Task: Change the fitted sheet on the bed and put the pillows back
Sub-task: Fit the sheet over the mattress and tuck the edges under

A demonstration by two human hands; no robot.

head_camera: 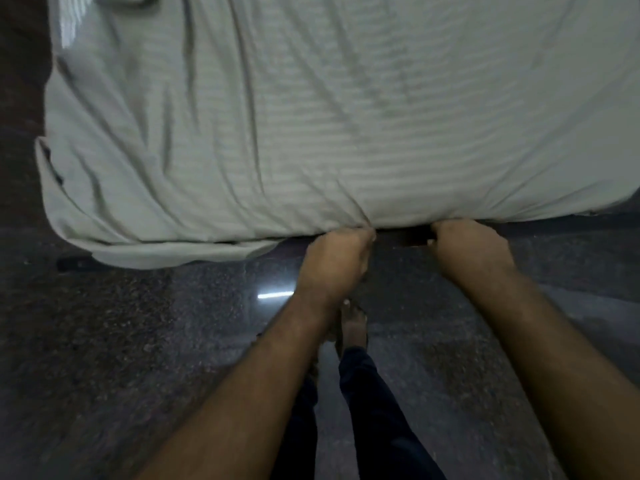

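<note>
A pale grey-white striped sheet [311,116] covers the bed and fills the upper part of the view, with creases running toward its near edge. My left hand [334,256] is fisted on a bunched fold of the sheet at that near edge. A short way to the right, my right hand [471,251] is curled at the same edge, its fingertips tucked under the mattress side, where I cannot see them. The sheet's left corner [104,251] hangs loose below the mattress. No pillows are in view.
Dark polished speckled floor [138,341] lies in front of the bed, with a light reflection [275,295] on it. My legs in dark trousers [367,393] and a bare foot [353,327] stand below my hands. A dark strip of bed frame [74,263] shows at the lower left.
</note>
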